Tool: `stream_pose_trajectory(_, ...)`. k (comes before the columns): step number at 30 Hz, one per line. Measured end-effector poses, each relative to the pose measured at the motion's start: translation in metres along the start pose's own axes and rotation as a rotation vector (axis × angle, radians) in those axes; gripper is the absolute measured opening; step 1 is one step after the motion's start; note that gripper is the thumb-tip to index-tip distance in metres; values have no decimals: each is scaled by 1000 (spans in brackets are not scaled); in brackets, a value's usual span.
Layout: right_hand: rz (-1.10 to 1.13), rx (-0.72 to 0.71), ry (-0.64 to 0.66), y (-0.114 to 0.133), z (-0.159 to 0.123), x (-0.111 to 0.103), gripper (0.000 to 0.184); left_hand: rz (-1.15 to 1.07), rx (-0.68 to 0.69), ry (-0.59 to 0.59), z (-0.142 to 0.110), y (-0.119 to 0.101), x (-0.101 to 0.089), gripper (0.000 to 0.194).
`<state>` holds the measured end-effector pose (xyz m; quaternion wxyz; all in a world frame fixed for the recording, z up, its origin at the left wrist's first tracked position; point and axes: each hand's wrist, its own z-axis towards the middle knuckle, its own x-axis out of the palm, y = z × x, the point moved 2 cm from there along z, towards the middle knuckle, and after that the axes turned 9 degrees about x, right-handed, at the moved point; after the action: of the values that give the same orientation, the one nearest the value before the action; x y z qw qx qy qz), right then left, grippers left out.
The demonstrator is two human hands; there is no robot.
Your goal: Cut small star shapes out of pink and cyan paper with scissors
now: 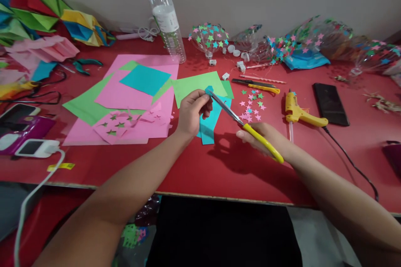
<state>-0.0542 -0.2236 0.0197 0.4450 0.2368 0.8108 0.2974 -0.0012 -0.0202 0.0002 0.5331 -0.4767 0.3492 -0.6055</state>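
Note:
My left hand (191,111) is closed in a pinch on a strip of teal paper (209,123) held above the red table (219,167). My right hand (263,137) grips yellow-handled scissors (241,123), whose metal blades point up-left and meet the top edge of the teal paper near my left fingers. Small cut-out paper stars (251,106) in pink, green and teal lie scattered just right of the blades.
Pink, green and teal paper sheets (131,91) lie left of my hands, one pink sheet with star-shaped holes. A plastic bottle (165,14), yellow glue gun (299,112), black phone (330,103), cutter (255,85), star-covered plastic pieces (209,37) and folded paper lanterns (40,21) ring the table.

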Motion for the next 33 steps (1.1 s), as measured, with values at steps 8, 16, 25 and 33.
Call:
stream_pose_trajectory(8,34,-23,9,-3,0,-2,46,-67,-19,-3,-1,-1,1,17)
stream_pose_trajectory(16,61,-44,17,-3,1,-1,46,-19,-18,-3,1,1,0,16)
stream_pose_trajectory(25,70,-55,31,2,-1,-2,48,-20,-23,0,2,1,-2,16)
stream_pose_trajectory(33,56,20,40,2,1,-1,50,-42,-37,5,4,3,-4,15)
